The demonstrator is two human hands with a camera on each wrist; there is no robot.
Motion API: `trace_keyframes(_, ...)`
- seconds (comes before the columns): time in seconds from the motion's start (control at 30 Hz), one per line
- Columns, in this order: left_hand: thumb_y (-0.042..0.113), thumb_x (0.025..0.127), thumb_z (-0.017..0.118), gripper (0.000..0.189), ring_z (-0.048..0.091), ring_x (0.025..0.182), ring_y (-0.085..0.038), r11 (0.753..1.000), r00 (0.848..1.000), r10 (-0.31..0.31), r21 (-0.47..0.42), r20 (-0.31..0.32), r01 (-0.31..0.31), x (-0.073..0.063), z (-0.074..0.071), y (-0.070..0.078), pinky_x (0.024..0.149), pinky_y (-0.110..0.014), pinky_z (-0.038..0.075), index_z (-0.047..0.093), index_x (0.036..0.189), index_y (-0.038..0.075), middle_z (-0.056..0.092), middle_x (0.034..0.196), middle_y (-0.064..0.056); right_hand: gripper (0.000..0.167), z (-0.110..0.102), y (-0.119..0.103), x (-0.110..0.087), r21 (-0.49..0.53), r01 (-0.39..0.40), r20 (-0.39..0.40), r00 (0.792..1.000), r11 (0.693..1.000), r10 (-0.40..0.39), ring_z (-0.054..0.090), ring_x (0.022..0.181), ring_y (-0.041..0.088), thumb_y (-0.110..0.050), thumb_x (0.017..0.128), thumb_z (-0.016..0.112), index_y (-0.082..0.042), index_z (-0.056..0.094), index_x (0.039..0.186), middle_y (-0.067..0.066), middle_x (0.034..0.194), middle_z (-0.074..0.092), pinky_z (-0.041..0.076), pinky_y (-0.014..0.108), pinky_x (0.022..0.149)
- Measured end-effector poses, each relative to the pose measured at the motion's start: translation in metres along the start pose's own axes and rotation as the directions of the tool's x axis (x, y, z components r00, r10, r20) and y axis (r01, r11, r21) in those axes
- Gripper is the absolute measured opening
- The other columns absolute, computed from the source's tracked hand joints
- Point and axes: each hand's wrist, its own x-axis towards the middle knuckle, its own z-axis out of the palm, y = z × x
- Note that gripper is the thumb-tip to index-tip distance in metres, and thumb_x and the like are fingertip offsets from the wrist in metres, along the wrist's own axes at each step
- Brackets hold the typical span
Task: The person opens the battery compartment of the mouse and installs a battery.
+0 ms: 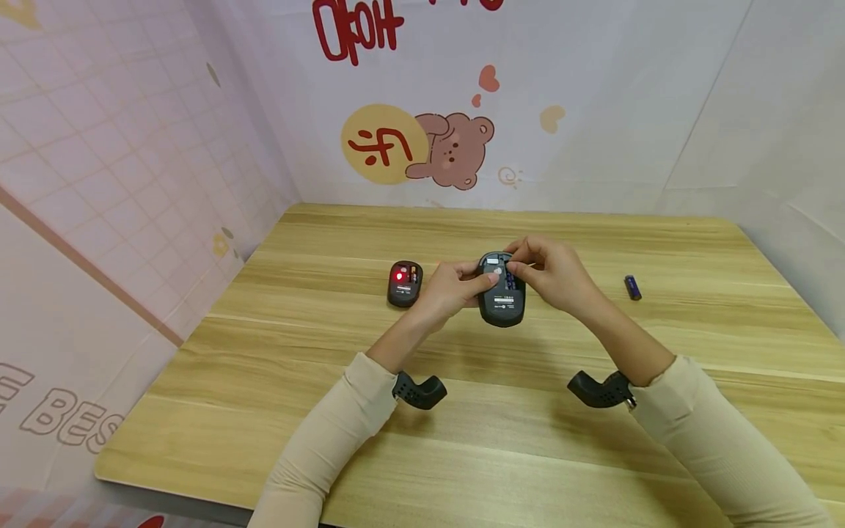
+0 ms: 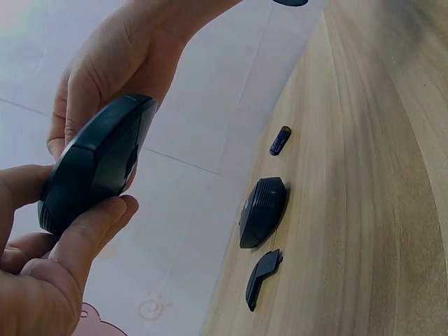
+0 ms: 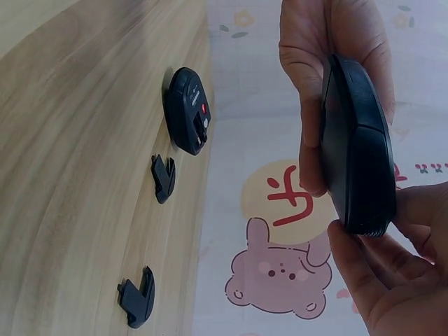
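Soft, even light, faint shadows on the tabletop (image 1: 502,418)

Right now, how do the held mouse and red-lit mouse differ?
The held mouse is raised in the left hand; the red-lit mouse lies on the table. The red-lit mouse glows; the held mouse shows no light. Both are dark, undersides toward the head camera, battery compartments uncovered.

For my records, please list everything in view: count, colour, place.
Table: one, light wood, below
Held mouse: one, black, above table
Lit mouse: one, black, table's left
Third mouse: one, black, on table
Fitted batteries: count unclear, colours mixed, in two mice
Loose battery: one, dark blue, table's right
Covers: at least two, black, on table
Backdrops: several, pale, around table
Sleeves: two, cream, on arms
Mounts: two, black, at wrists
Left grip, right grip: two, bare, on held mouse
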Motion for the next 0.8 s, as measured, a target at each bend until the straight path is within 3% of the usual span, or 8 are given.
trace_keyframes(0.8,0.015,0.092,0.059,0.04,0.064,0.096,-0.021,1.0,1.0,-0.019,0.009,0.014,0.019,-0.0009,-0.0013,-0.0018,0.079,-0.028,0.053,0.052,0.127,-0.004,0.061,0.114,-0.016,0.008,0.0024,0.0011,0.0007,-0.024,-0.039,0.0,0.999,0.999,0.039,0.06,0.095,0.032,0.003,0.087,0.061,0.003,0.059,0.079,0.02,0.106,0.061,0.054,0.039,0.077)
